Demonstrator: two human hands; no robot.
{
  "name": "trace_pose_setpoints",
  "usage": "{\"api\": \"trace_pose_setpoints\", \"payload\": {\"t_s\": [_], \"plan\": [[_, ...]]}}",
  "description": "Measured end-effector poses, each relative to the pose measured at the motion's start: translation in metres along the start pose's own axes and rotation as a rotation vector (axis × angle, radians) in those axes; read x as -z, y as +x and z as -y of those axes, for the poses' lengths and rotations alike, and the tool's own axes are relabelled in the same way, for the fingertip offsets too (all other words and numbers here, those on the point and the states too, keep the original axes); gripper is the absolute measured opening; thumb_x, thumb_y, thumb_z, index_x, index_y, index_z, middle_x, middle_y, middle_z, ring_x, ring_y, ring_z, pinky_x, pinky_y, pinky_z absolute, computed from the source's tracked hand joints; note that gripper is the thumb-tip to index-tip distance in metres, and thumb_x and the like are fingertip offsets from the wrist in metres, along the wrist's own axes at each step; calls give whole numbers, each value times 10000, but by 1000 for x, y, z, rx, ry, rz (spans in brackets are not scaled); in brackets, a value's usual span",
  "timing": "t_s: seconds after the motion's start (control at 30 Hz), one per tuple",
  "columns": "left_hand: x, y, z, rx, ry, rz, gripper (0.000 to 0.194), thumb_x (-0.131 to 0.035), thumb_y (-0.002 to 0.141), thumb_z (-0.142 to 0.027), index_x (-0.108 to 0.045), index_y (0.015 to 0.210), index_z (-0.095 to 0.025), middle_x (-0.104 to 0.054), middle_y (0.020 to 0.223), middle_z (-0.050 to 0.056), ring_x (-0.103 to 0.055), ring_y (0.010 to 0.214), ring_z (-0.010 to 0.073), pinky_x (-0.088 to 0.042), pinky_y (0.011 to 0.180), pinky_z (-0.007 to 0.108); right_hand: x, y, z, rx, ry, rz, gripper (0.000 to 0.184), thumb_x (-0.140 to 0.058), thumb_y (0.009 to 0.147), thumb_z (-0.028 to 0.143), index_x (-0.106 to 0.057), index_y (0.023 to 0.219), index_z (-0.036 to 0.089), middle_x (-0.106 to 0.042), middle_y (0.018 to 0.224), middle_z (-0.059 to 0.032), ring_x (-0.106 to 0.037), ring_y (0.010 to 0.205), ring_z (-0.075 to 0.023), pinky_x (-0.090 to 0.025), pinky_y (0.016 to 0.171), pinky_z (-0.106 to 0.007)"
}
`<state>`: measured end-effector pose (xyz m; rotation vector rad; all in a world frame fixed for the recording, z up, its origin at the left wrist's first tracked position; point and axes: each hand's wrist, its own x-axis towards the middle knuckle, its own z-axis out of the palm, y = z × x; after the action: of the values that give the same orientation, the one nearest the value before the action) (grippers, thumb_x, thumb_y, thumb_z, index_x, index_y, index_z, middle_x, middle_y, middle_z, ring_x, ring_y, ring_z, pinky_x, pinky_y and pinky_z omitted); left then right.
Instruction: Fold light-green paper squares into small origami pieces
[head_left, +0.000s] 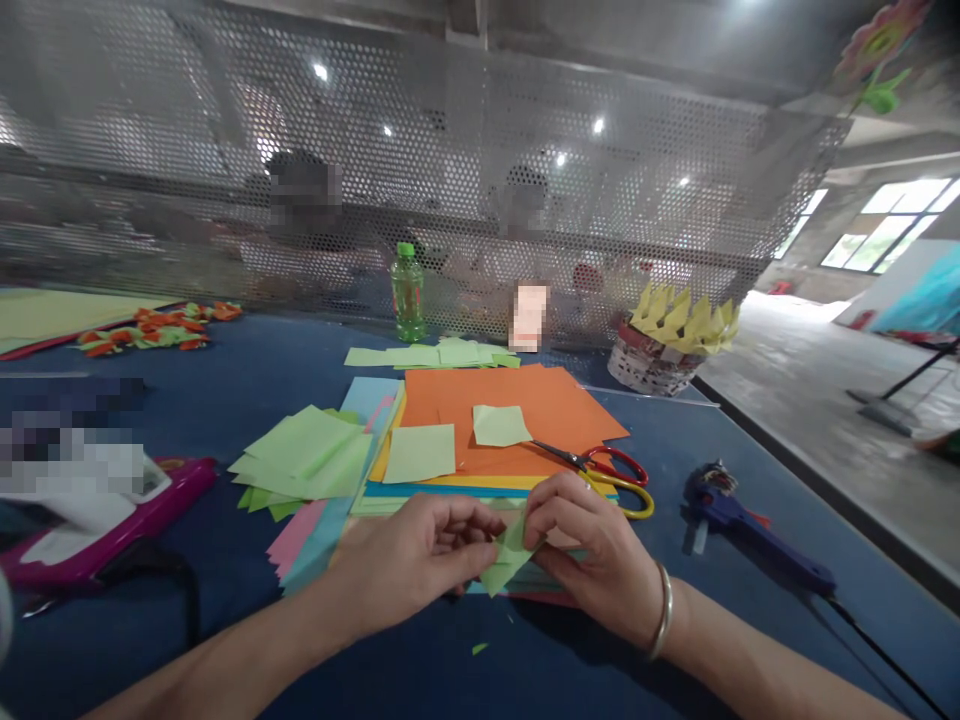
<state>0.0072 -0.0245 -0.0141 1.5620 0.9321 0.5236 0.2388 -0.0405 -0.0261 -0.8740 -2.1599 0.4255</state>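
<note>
Both of my hands pinch one small light-green paper piece (507,558) low in the middle of the view, just above the blue table (225,360). My left hand (420,560) grips its left side with curled fingers. My right hand (592,550), a metal bangle on its wrist, holds the right side with thumb and fingertips. Right behind them lies a stack of coloured paper sheets with an orange sheet (517,410) on top, carrying two loose green squares (420,452). Red and yellow scissors (611,475) rest on the stack's right edge.
A pile of green squares (307,455) lies to the left, and a blue glue gun (742,525) to the right. At the back stand a green bottle (408,292), more green squares, and a basket with yellow paper shapes (671,340). A pink device (97,520) lies far left. People sit behind a perforated screen.
</note>
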Motion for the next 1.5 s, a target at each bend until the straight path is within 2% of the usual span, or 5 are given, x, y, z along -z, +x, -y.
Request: {"api": "trace_pose_setpoints", "payload": {"t_s": [0.43,0.7,0.83,1.0,1.5], "plan": [[4,-4,-5,-3,-60,-44,445,-622,882,-581,-676,1034,-167,-638,866,38,-530,695,139,-419,634,256,1,-1,6,29,-7,-22,179,-607,869,51,-613,913,224,-628,975,-30,-620,934,-171,-475,795,-276],[1,-3,-7,18,-179,-79,579,-761,766,-519,-580,1204,-187,-665,1082,106,-631,960,232,-513,754,309,-2,2,8,-173,-70,-144,65,-676,889,227,-615,867,225,-633,800,13,-593,749,-147,-439,676,-260],[1,0,-6,2,-156,-127,454,-766,767,-465,-635,1095,-180,-708,967,81,-653,802,198,-508,670,287,-5,1,10,-331,7,-66,102,-696,875,310,-634,893,231,-648,760,35,-585,664,-124,-440,629,-244],[2,1,-10,-31,-146,-144,318,-739,791,-456,-691,899,-162,-712,787,47,-625,640,156,-497,631,277,-4,-1,14,-285,69,7,100,-696,884,306,-640,938,244,-652,771,53,-582,681,-102,-439,650,-215],[2,-2,-13,81,-198,-211,370,-758,769,-486,-550,851,-190,-763,830,56,-684,629,168,-454,585,259,-9,-1,13,-364,135,-31,227,-687,866,297,-555,1037,228,-625,757,45,-582,656,-108,-460,612,-212]]}}
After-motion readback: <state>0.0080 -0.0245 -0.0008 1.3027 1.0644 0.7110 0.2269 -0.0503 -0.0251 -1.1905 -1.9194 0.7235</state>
